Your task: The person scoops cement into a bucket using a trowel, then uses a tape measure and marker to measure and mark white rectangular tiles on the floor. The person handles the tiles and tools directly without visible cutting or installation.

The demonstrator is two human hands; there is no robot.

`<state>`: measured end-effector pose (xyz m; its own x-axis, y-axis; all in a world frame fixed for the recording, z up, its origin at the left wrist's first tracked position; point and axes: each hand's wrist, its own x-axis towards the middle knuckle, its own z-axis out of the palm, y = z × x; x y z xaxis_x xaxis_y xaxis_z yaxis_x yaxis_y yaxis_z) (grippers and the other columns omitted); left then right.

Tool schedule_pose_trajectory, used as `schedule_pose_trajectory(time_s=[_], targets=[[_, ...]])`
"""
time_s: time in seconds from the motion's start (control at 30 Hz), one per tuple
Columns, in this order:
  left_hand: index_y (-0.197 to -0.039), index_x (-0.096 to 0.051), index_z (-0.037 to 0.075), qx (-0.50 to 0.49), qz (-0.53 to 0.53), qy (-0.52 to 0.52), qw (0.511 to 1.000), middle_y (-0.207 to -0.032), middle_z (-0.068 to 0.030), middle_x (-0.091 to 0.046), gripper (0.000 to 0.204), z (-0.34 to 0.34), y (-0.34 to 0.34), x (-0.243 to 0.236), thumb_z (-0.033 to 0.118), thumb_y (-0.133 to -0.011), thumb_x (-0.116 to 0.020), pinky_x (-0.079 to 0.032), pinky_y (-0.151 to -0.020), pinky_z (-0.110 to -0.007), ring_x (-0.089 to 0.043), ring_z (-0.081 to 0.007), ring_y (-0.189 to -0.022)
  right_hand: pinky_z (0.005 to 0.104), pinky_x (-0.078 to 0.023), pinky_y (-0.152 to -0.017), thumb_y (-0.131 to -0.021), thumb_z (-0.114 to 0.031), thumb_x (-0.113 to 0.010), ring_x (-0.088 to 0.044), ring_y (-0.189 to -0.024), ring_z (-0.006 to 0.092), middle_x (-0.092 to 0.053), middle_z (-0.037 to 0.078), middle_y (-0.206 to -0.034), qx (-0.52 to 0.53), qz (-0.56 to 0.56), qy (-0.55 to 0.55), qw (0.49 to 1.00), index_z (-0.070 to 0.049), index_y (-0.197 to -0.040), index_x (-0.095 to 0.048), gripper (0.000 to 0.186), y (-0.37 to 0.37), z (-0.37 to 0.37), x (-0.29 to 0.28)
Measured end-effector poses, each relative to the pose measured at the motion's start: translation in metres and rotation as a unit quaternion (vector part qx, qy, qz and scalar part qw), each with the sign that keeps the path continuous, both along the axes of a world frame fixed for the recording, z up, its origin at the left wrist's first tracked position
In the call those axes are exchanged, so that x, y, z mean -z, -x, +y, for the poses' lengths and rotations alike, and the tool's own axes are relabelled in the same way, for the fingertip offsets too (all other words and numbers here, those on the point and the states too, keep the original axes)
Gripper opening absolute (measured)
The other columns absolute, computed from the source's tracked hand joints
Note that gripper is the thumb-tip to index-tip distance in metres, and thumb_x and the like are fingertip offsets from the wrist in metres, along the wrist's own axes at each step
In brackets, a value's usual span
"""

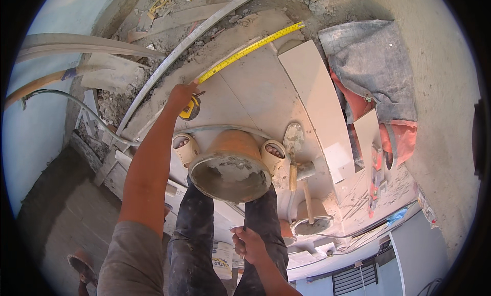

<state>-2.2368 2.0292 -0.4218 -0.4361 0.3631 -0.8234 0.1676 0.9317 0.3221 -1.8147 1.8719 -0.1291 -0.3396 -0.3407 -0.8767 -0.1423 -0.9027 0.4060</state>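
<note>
My left hand (182, 97) grips a yellow-and-black tape measure (190, 109), its yellow blade (245, 53) stretched along the top edge of pale tiles (255, 86). My right hand (248, 245), low in the picture near my right thigh, is closed on something small that I cannot make out. Between my sandalled feet stands an orange bucket (232, 142) with grey residue inside. A trowel (293, 140) with a wooden handle lies beside my right foot (272, 155).
A long metal bar (181, 55) borders rubble. Loose tiles (312, 101), a grey tarp (368, 66), a red level (375, 178) and another bucket (314, 222) lie rightward. A grey hose (87, 104) loops left. At lower left, what seems another person's hand is by a small bucket (79, 262).
</note>
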Motion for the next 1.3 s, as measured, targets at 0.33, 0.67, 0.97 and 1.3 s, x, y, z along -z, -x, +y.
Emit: schedule_pose_trajectory(time_s=[0.33,0.67,0.97,1.3], targets=[[-0.101,-0.081,0.006,0.014,-0.033,0.019,0.999,-0.081,-0.0130,-0.072,0.062,0.012,-0.003,-0.023,0.063,-0.098,-0.057,-0.054,-0.069,-0.037,-0.068,-0.0212,-0.070,0.0269,-0.036,-0.044,-0.100,-0.034,-0.068,-0.042,-0.050,0.0093,-0.060,0.004,-0.084,-0.010,-0.010,-0.008,1.000,-0.004,-0.114,-0.063,0.033,-0.005,0.002,-0.001],[-0.103,-0.080,0.004,0.001,-0.029,0.039,0.999,-0.079,-0.0085,-0.073,0.061,0.019,-0.007,-0.025,0.060,-0.099,-0.056,-0.053,-0.052,-0.031,-0.063,-0.0172,-0.060,0.0273,-0.037,-0.044,-0.101,-0.033,-0.068,-0.044,-0.049,0.0108,-0.062,0.005,-0.081,-0.019,-0.008,-0.032,0.999,-0.004,-0.112,-0.064,0.032,-0.010,0.001,0.002],[-0.087,-0.080,0.000,-0.033,-0.050,-0.002,0.998,-0.071,-0.0118,-0.070,0.058,0.013,-0.007,-0.017,0.055,-0.098,-0.062,-0.058,-0.055,-0.036,-0.066,-0.0235,-0.056,0.0279,-0.037,-0.043,-0.101,-0.035,-0.067,-0.045,-0.050,0.0112,-0.063,0.005,-0.081,-0.031,0.002,-0.042,0.999,-0.004,-0.112,-0.064,0.032,-0.008,0.000,0.004],[-0.087,-0.081,0.003,-0.021,-0.046,0.002,0.999,-0.077,-0.0113,-0.072,0.059,0.017,-0.008,-0.021,0.056,-0.099,-0.057,-0.055,-0.055,-0.034,-0.064,-0.0221,-0.058,0.0291,-0.042,-0.047,-0.104,-0.026,-0.061,-0.050,-0.054,0.0115,-0.064,0.009,-0.089,-0.040,0.006,-0.152,0.988,0.000,-0.133,-0.057,0.039,0.010,0.031,0.003]])
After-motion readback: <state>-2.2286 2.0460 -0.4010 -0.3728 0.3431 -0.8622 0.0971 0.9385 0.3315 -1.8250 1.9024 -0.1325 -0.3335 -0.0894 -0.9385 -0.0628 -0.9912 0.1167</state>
